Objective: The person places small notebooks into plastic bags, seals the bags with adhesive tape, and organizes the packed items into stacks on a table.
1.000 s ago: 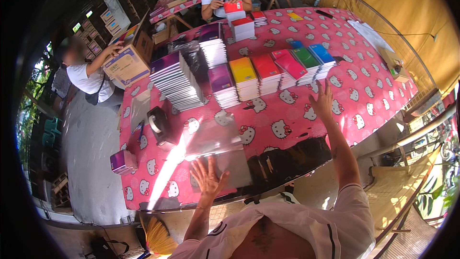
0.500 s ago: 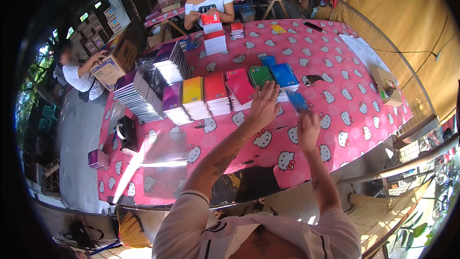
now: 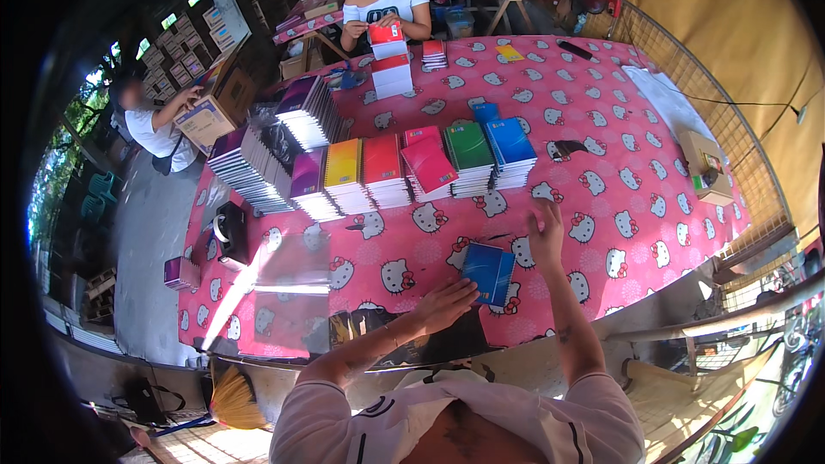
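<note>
Now I am pressing my left hand [image 3: 443,302], fingers spread flat, against the blue notebook [image 3: 489,272] lying on the pink table [image 3: 619,232]. My right hand [image 3: 546,239] is hovering open just at its two o'clock, with notebook stacks [image 3: 404,167] at twelve.

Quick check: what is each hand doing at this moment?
Left hand: open, fingers flat, touching the near edge of the blue notebook.
Right hand: open, fingers raised, beside the notebook's far corner; contact cannot be told.
</note>
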